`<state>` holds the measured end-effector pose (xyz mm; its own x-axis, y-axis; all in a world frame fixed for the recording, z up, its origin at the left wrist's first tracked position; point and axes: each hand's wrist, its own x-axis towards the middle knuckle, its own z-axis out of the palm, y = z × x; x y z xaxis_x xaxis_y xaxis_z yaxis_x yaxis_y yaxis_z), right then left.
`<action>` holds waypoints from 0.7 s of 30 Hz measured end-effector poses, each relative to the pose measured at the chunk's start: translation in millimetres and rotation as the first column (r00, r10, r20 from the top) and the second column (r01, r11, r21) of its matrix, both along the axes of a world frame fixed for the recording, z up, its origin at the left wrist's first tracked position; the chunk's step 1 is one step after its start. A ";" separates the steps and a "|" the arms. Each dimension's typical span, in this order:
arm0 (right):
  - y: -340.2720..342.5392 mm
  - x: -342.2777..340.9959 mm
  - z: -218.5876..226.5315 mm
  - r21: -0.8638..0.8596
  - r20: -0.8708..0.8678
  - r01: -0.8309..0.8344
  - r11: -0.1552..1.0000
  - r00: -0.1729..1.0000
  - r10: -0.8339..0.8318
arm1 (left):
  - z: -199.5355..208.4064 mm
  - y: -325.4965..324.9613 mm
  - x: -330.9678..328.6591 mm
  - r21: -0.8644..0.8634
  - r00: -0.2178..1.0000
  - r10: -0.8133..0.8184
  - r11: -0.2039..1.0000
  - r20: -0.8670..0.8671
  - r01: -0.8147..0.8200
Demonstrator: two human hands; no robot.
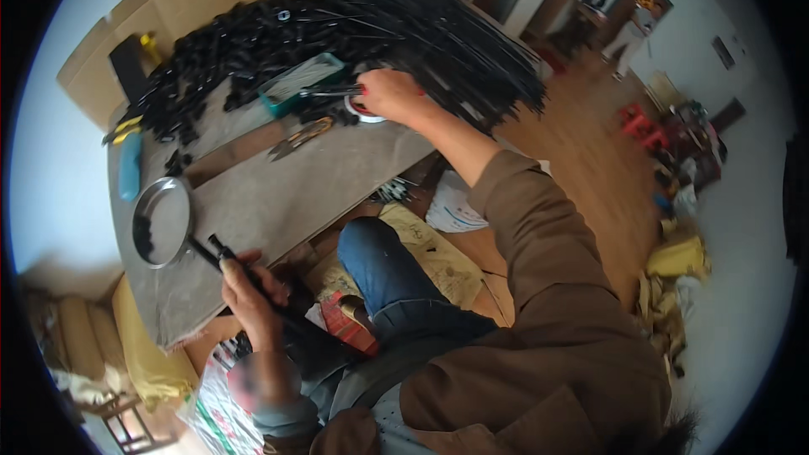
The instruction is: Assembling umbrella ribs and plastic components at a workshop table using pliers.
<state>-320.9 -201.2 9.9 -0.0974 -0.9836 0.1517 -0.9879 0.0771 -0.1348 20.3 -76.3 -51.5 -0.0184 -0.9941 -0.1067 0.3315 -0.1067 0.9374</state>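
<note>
My left hand (249,286) is wrapped round a black rod-like part (221,248) at the table's near left edge. Its long black shaft runs from near the metal pan down toward my lap. Out over the table, my right hand (389,94) is closed on a slim metal tool with red on its handle, seemingly pliers (330,91). The tool's tip points left, over the end of a green tray (302,82) of thin pale rods. Partly hidden under that hand is a small round white-and-red container (366,113). Scissors (302,137) lie close by.
A heap of black parts (244,38) and a bundle of long black rods (455,42) fill the table's back. A round metal pan (163,223) holds small black pieces. A blue-handled tool (130,164) lies far left. A person (632,34) stands in the distance.
</note>
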 end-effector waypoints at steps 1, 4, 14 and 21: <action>0.5 3.5 5.5 0.016 -0.006 0.010 1.000 1.000 -0.010 | 0.8 0.5 -0.6 -0.004 1.000 0.007 1.000 0.003 -0.007; -7.4 -1.2 0.0 0.004 -0.070 0.000 1.000 0.998 0.001 | 1.7 -0.4 -3.8 0.005 1.000 0.003 1.000 -0.007 -0.003; -1.0 -5.6 6.7 -0.023 -0.049 0.061 0.998 0.997 -0.062 | -1.2 -2.4 -4.6 -0.009 0.998 -0.026 1.000 -0.065 0.026; 17.7 -0.2 22.3 -0.082 0.018 0.091 0.992 0.996 -0.090 | -0.9 2.3 -1.4 -0.014 0.996 -0.053 0.999 -0.074 0.053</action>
